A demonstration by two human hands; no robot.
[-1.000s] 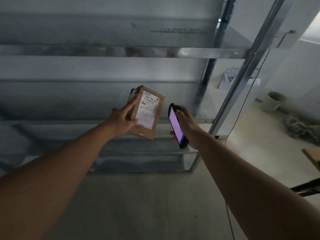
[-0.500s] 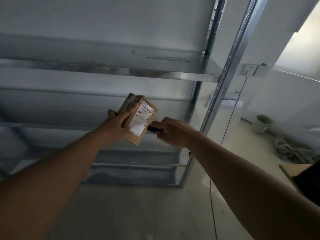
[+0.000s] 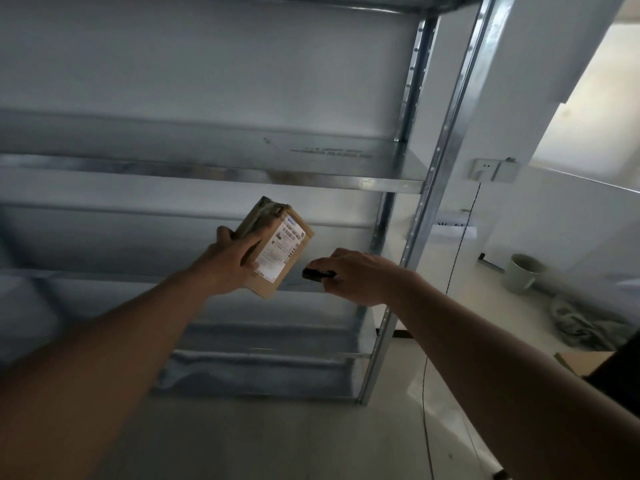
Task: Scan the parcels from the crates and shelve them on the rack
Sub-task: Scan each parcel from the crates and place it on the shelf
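A small brown cardboard parcel with a white shipping label is held up in front of the metal rack. My left hand grips it from the left side, tilted, label facing me. My right hand holds a black handheld scanner just right of the parcel's lower edge; only the scanner's dark end shows past my fingers. The rack's shelves in view behind the parcel carry nothing.
The rack's right upright stands beside a white wall with a socket and a hanging black cable. A pale bucket and crumpled grey cloth lie on the floor at right. A cardboard edge shows lower right.
My right hand turned the scanner from screen-facing-me to pointing at the parcel's label. The parcel tilted and rose slightly. My view swung upward along the rack.
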